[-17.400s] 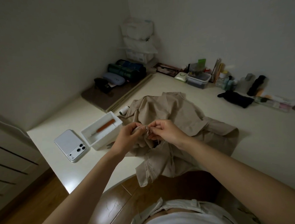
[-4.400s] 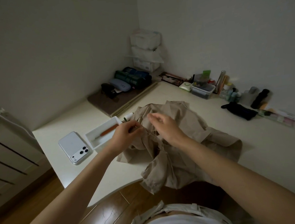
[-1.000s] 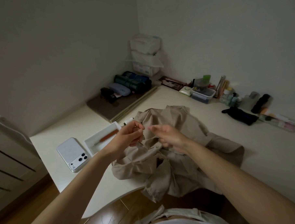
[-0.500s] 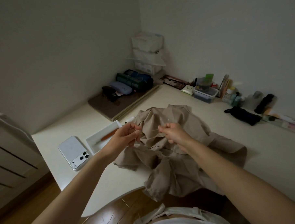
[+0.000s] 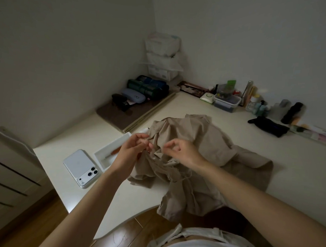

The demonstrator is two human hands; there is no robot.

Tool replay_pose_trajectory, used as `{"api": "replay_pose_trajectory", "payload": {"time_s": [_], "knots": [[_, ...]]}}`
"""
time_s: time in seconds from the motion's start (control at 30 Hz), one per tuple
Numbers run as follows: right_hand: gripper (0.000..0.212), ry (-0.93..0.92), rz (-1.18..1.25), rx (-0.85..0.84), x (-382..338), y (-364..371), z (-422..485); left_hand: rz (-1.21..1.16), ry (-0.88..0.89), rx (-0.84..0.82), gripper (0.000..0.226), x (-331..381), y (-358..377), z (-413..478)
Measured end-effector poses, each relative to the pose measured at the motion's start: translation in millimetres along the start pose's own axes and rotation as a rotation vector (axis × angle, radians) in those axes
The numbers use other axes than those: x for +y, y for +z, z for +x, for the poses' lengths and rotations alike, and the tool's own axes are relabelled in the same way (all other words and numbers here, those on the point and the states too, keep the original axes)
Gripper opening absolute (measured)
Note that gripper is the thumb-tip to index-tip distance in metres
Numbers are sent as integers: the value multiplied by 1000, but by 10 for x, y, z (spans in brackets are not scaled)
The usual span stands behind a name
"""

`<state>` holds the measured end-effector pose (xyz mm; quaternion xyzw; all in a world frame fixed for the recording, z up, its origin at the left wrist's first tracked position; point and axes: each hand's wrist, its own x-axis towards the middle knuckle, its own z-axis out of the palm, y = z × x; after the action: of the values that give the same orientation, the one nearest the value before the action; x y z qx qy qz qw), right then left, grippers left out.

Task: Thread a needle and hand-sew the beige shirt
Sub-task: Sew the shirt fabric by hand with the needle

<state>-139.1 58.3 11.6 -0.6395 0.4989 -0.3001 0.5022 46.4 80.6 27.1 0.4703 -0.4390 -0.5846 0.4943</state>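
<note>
On the desk (image 5: 300, 173) lies one shirt (image 5: 200, 138), crumpled in the middle, and its lower part hangs over the near edge. Two hands are above its left side, near each other but not touching. The left hand (image 5: 129, 152) has its fingers curled around a raised fold of the shirt and grips it. The right hand (image 5: 181, 150) has thumb and forefinger joined at the tips in a small ring, with the other fingers loosely bent. I cannot tell if a needle or a thread is between these tips, because such a thing is too thin for this dim light.

Left of the hands stands one white tray (image 5: 106, 161), and one tool (image 5: 115, 151) with an orange handle lies in it. The left hand covers the right part of the tray. One phone (image 5: 79, 168) lies face down just beside the tray and shows three lenses. One small white object (image 5: 144, 130) shows behind the left fingers, mostly hidden, so I cannot name it.

Further back are one brown mat (image 5: 132, 115) with several cases (image 5: 132, 93) on it, a stack of white packs (image 5: 163, 54) in the corner, one clear box (image 5: 226, 102) and one black pouch (image 5: 268, 127). The bottles (image 5: 256, 104) along the right wall are blurred and cannot be counted, and the right edge cuts off this row.
</note>
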Motion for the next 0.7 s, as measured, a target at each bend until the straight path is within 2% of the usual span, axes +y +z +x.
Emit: {"api": "replay_pose_trajectory", "payload": {"time_s": [0.13, 0.27, 0.33, 0.43, 0.57, 0.7], "knots": [[27, -16, -126, -158, 35, 168, -77, 21, 1, 35, 16, -4, 9, 11], [10, -31, -198, -168, 34, 214, -95, 105, 9, 164, 15, -53, -9, 34], [15, -39, -240, -166, 4, 174, -119, 155, 55, 260, 13, -93, -8, 41], [11, -70, -259, -176, -37, 93, -171, 239, 132, 333, 9, -155, 30, 35], [15, -72, -230, -179, -16, 29, -207, 361, 183, 367, 4, -227, 78, 66], [18, -7, -222, -126, 68, -72, -177, 493, 143, 288, 4, -254, 58, 68]]}}
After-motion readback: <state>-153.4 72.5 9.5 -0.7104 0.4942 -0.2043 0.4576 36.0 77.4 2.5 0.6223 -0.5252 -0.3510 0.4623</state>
